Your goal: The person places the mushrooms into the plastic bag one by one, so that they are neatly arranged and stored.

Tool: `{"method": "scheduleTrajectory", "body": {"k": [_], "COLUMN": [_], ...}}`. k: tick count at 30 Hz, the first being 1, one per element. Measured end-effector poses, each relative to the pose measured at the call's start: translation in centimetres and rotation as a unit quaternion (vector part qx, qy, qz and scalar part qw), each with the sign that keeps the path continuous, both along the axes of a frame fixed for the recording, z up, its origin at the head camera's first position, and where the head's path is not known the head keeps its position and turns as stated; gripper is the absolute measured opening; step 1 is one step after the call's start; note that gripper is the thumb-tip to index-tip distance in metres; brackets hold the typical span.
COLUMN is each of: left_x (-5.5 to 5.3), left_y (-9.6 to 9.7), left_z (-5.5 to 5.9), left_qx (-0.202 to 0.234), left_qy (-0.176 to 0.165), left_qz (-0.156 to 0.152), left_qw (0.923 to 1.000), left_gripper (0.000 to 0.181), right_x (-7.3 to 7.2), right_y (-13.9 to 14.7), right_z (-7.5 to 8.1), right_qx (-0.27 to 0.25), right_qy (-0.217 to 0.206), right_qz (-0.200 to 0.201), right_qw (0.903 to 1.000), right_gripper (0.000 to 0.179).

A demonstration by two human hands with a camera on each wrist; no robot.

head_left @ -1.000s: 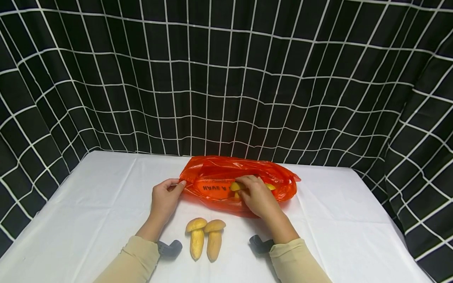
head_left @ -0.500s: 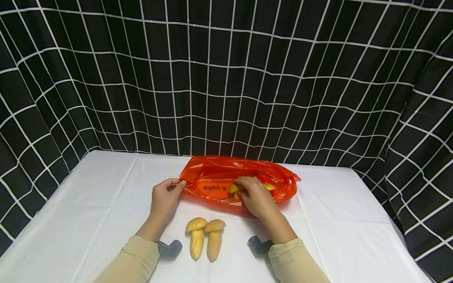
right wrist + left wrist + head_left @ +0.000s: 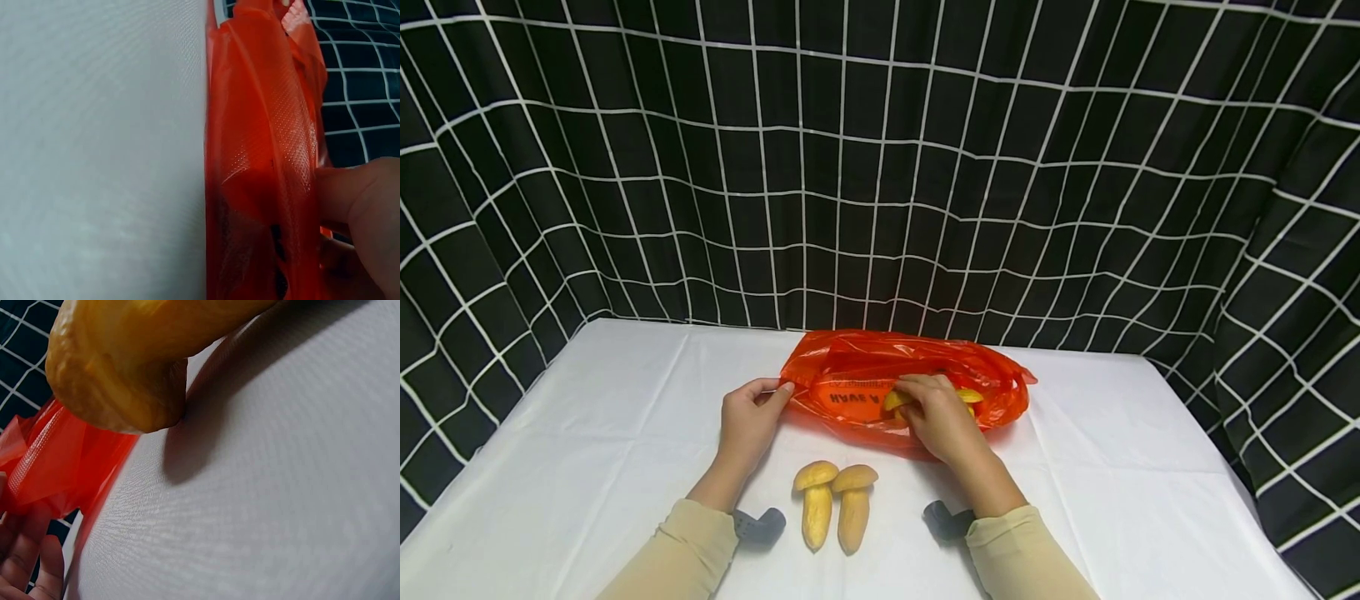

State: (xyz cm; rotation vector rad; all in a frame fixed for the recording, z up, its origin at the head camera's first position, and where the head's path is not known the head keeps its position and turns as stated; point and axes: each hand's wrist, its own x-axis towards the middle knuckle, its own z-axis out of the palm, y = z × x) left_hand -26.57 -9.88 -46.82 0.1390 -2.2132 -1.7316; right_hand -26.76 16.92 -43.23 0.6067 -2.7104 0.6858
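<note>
A red plastic bag (image 3: 880, 348) with dark lettering lies on its side, its mouth spread toward me. My left hand (image 3: 751, 421) pinches the left edge of that mouth between thumb and fingers. Inside the opening, my right hand (image 3: 946, 425) grips a yellow mushroom (image 3: 894, 401), its cap showing left of the fingers. More yellow mushroom (image 3: 972, 397) shows in the bag behind the right hand. In the right wrist view, the bag's front wall (image 3: 262, 125) hides the fingertips. Two mushrooms, one yellow (image 3: 817, 510) and one tan (image 3: 853, 512), lie side by side between the forearms.
A white cloth (image 3: 1120, 467) covers the table. Black fabric with a white grid (image 3: 880, 167) hangs behind and at both sides. Grey wrist-worn devices (image 3: 762, 528) sit low beside each wrist, flanking the two mushrooms.
My right hand has shifted slightly left with the mushroom in it, and a bit more yellow shows behind the hand. The left hand and the two mushrooms on the cloth stay put.
</note>
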Motion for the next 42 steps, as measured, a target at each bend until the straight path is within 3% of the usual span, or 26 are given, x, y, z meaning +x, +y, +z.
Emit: {"method": "scheduleTrajectory", "body": {"k": [7,27,35,42], "left_x": [0.0,0.04,0.06,0.05], "left_y": [0.02,0.03,0.19,0.1], "left_z": [0.12,0.02,0.01,0.02], "left_qx": [-0.001,-0.001,0.008,0.005], "left_qy": [0.001,-0.011,-0.009,-0.01], "left_qz": [-0.001,0.0,0.0,0.002], "left_qw": [1.0,0.9999,0.9999,0.9999], "left_gripper": [0.024,0.025,0.025,0.024], "right_x": [-0.04,0.16,0.27,0.14], "right_y": [-0.13,0.19,0.2,0.18], "right_z": [0.03,0.11,0.1,0.11], "right_qx": [0.013,0.015,0.019,0.019], "right_qy": [-0.029,-0.011,-0.022,-0.022], "right_qz": [0.015,-0.017,-0.035,-0.031], "right_qw": [0.9994,0.9997,0.999,0.9991], "right_gripper": [0.034,0.033,0.033,0.033]}}
